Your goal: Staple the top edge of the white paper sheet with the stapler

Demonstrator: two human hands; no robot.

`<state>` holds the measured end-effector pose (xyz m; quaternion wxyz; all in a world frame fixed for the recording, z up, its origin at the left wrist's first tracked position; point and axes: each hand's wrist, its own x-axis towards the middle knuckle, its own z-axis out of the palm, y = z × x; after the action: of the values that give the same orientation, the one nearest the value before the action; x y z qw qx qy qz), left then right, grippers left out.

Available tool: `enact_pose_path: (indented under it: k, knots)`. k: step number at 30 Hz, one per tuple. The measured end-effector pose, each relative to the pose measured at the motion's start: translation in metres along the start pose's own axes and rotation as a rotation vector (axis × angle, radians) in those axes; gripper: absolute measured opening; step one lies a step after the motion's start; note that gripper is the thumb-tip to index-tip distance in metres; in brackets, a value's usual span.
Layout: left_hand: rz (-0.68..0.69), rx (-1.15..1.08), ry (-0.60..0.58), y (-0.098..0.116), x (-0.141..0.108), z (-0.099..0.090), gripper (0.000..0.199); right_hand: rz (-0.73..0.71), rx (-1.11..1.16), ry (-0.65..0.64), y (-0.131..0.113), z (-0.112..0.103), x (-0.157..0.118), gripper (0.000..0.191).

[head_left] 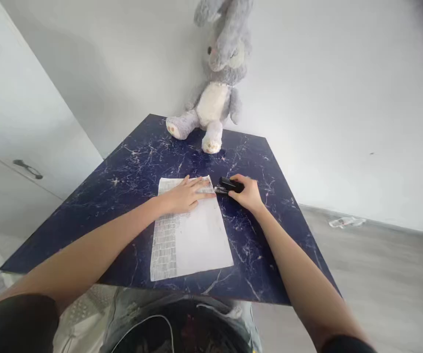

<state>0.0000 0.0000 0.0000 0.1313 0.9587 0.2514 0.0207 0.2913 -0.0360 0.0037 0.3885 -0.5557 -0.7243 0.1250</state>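
Observation:
A sheet of paper (204, 240), printed down its left part and blank over much of the rest, lies on the dark blue marbled table. My left hand (184, 196) rests flat on its upper part with the fingers spread towards the right edge. Just beyond that edge, my right hand (247, 192) grips a black stapler (229, 185) from its right end. The stapler's front end points left, close to the paper's upper right corner and my left fingertips. Whether its jaws reach over the paper I cannot tell.
A large grey plush rabbit (213, 98) sits at the back of the table (141, 152), against the wall. On the left stands a white cabinet with a dark handle (27, 169). Some clear plastic item (347, 222) lies on the floor at right.

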Motion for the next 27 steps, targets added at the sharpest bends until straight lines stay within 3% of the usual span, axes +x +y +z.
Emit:
enact_pose_path:
  k: [10, 16, 21, 24, 27]
  knots:
    - [0.059, -0.008, 0.0, 0.01, -0.001, -0.001, 0.07, -0.133, -0.036, -0.099, -0.009, 0.002, -0.003, 0.031]
    - [0.013, 0.001, 0.017, 0.014, 0.002, 0.003, 0.065, -0.108, -0.094, -0.084, -0.019, 0.007, -0.004, 0.032]
    - [0.071, 0.003, -0.006, 0.015, 0.009, 0.006, 0.061, -0.135, -0.181, -0.144, -0.035, 0.01, -0.004, 0.022]
    - [0.101, 0.008, -0.006, 0.013, 0.014, 0.006, 0.058, -0.076, -0.259, -0.082, -0.045, 0.017, -0.003, 0.041]
    - [0.127, -0.005, 0.003, 0.011, 0.017, 0.007, 0.056, -0.033, -0.3, -0.039, -0.046, 0.026, -0.001, 0.049]
